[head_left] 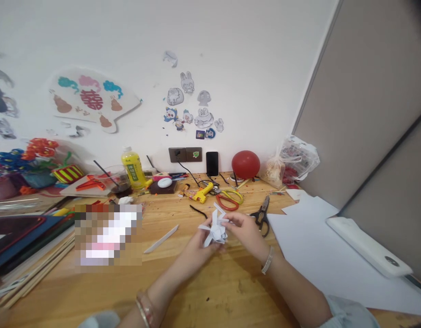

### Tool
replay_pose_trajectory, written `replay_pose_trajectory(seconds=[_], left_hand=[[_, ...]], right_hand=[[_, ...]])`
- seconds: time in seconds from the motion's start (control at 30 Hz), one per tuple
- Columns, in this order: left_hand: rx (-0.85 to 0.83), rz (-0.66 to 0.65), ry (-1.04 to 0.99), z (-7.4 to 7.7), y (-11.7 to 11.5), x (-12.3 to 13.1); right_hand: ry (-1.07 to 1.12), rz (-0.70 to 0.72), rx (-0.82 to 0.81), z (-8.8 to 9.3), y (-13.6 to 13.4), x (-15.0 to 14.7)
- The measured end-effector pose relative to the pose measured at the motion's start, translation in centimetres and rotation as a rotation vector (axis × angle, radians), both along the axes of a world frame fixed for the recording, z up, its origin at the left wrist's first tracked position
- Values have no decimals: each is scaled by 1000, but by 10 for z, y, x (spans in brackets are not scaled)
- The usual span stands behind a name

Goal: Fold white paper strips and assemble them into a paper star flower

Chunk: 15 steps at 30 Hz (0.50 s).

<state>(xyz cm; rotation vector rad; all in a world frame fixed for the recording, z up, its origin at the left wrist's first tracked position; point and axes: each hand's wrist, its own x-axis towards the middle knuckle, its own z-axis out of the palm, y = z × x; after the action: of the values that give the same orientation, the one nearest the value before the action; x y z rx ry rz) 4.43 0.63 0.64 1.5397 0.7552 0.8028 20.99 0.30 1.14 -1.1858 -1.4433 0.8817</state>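
A white folded paper piece (217, 231) with several strips sticking out is held above the wooden table (203, 291). My left hand (197, 246) is closed round its left side and underside. The fingers of my right hand (243, 230) pinch a strip at its upper right. On the table to the left lies a loose white paper strip (161, 239). Black-handled scissors (262, 216) lie just beyond my right hand. Past the paper piece are red-and-yellow-handled scissors (228, 200) and a yellow glue gun (204, 193).
White paper sheets (309, 246) and a long white device (369, 247) cover the right side. At the back stand a yellow bottle (133, 168), a phone (212, 164) and a red balloon (246, 164). Wooden sticks (43, 269) lie at the left.
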Motion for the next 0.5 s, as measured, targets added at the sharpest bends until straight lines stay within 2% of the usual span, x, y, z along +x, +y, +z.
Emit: replay_pose_trajectory(seconds=[0.07, 0.17, 0.33, 0.5], left_hand=[[19, -12, 31, -1, -2, 2], [-3, -29, 93, 2, -3, 1], [34, 20, 141, 3, -3, 0], [70, 65, 122, 5, -5, 3]], right_hand=[[17, 40, -9, 0, 0, 1], [-12, 21, 11, 0, -1, 2], [-73, 54, 14, 3, -3, 0], [-214, -37, 99, 8, -9, -2]])
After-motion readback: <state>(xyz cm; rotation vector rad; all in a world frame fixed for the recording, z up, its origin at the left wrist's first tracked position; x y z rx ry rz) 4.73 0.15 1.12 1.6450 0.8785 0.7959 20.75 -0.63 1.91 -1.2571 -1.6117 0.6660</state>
